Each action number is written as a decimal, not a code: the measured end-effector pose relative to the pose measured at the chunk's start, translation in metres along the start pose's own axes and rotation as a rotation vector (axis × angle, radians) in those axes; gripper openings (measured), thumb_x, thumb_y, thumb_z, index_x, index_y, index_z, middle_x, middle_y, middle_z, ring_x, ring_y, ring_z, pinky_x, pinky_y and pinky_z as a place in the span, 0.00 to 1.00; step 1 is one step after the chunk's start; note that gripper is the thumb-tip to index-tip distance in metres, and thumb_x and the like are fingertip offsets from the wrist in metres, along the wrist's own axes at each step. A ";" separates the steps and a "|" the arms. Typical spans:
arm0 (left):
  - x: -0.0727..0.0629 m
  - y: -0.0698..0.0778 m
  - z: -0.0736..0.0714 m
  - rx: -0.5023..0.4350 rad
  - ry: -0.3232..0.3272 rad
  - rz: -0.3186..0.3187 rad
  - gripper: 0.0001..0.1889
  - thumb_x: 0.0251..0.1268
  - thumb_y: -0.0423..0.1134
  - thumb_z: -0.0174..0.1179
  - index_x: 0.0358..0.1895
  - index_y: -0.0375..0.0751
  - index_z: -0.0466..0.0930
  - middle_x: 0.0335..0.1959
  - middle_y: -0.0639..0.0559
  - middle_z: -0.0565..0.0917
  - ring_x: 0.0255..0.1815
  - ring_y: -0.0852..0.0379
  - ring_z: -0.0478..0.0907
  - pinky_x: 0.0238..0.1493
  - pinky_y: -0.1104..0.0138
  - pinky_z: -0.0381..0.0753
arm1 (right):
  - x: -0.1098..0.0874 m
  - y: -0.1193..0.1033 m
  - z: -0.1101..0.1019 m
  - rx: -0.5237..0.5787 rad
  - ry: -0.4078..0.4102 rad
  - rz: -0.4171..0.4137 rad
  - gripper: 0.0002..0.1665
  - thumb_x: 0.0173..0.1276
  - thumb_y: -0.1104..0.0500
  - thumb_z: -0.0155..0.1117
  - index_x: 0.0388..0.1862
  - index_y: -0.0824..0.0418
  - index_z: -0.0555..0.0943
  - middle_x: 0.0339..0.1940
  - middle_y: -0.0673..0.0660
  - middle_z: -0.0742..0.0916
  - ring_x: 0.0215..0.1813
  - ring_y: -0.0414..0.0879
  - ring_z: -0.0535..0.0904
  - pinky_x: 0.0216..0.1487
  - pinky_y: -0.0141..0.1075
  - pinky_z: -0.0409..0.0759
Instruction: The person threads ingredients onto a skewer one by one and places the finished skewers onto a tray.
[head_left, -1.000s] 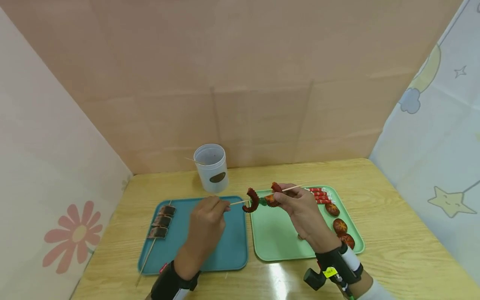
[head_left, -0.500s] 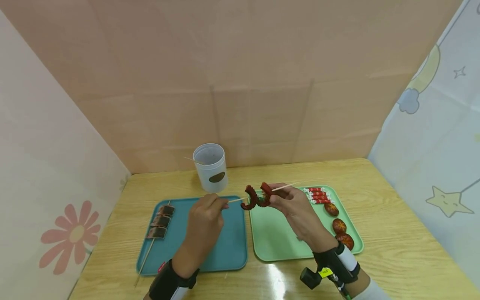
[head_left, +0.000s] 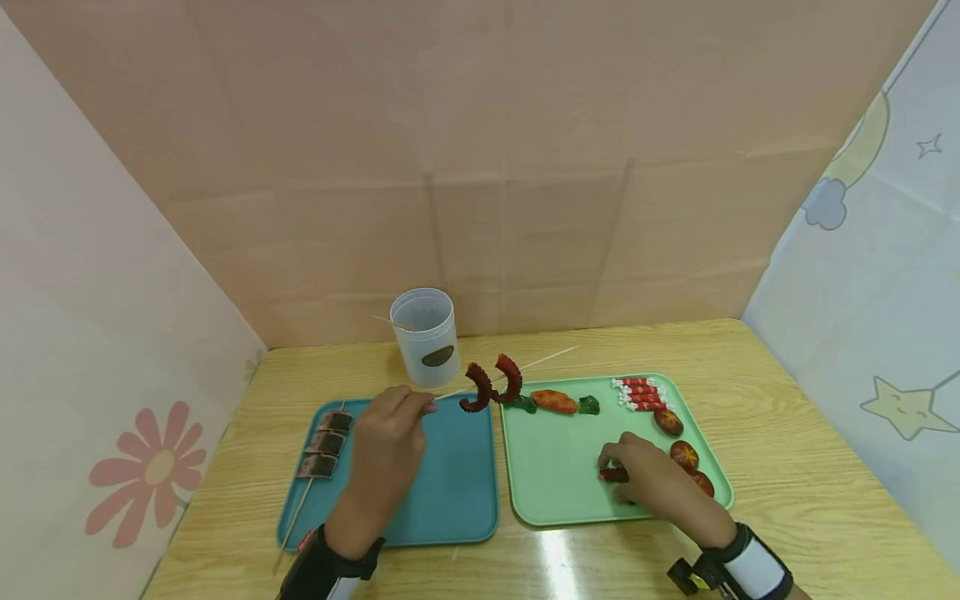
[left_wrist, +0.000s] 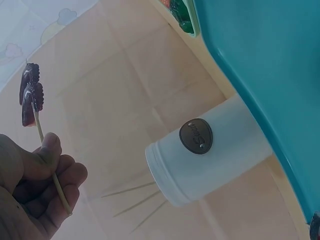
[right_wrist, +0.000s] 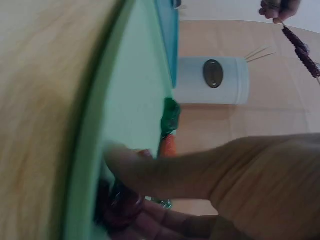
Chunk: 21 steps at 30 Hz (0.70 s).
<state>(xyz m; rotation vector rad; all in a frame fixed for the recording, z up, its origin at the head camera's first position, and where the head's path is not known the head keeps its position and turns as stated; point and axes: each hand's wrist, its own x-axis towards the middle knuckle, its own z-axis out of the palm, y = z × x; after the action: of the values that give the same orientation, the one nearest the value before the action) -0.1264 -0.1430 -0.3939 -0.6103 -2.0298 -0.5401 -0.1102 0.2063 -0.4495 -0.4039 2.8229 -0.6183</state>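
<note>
Since the earlier frames, the right hand [head_left: 652,479] had moved from the skewer [head_left: 551,357] down to the green tray [head_left: 551,467], its fingers curled round a dark red piece [head_left: 613,475] near the front edge. The left hand [head_left: 390,437] pinched the skewer, holding its two curled red pieces [head_left: 514,377] aloft; a white cup [head_left: 416,358] stood behind the blue tray [head_left: 453,496].

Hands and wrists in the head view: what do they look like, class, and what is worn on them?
The left hand and right hand wear no gloves. The left wristband is black with a pale patch. The right wristband is black too, with a pale panel; a small black block juts out beside it, near a bit of yellow.
</note>
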 end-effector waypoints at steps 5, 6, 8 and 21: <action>-0.002 0.000 0.002 0.000 -0.012 0.014 0.07 0.48 0.20 0.75 0.29 0.33 0.88 0.25 0.45 0.82 0.25 0.51 0.81 0.26 0.65 0.84 | -0.001 0.003 0.008 -0.007 0.068 0.026 0.16 0.54 0.72 0.77 0.30 0.51 0.84 0.31 0.47 0.82 0.33 0.40 0.74 0.31 0.31 0.74; -0.003 0.000 0.003 0.000 -0.012 0.015 0.07 0.48 0.20 0.75 0.29 0.33 0.88 0.25 0.46 0.82 0.25 0.51 0.81 0.26 0.65 0.84 | -0.001 0.002 0.008 -0.002 0.072 0.030 0.17 0.54 0.72 0.78 0.30 0.51 0.84 0.31 0.47 0.82 0.33 0.40 0.74 0.30 0.32 0.75; -0.004 0.001 0.004 0.001 -0.014 0.013 0.08 0.48 0.21 0.75 0.29 0.33 0.88 0.25 0.46 0.82 0.26 0.52 0.82 0.27 0.65 0.84 | -0.002 0.001 0.008 0.006 0.074 0.041 0.17 0.54 0.72 0.78 0.29 0.51 0.84 0.31 0.47 0.82 0.33 0.40 0.75 0.30 0.32 0.75; -0.003 0.004 0.006 -0.019 -0.028 0.008 0.07 0.49 0.20 0.75 0.29 0.33 0.88 0.25 0.46 0.82 0.27 0.52 0.81 0.28 0.65 0.85 | 0.009 -0.001 -0.031 0.522 0.162 -0.094 0.11 0.70 0.64 0.69 0.50 0.62 0.81 0.44 0.56 0.88 0.42 0.42 0.86 0.41 0.36 0.85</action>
<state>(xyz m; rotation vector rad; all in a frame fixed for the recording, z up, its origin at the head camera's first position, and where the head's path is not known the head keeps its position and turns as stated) -0.1262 -0.1368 -0.3982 -0.6401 -2.0495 -0.5496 -0.1264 0.2140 -0.4230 -0.3988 2.6489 -1.4149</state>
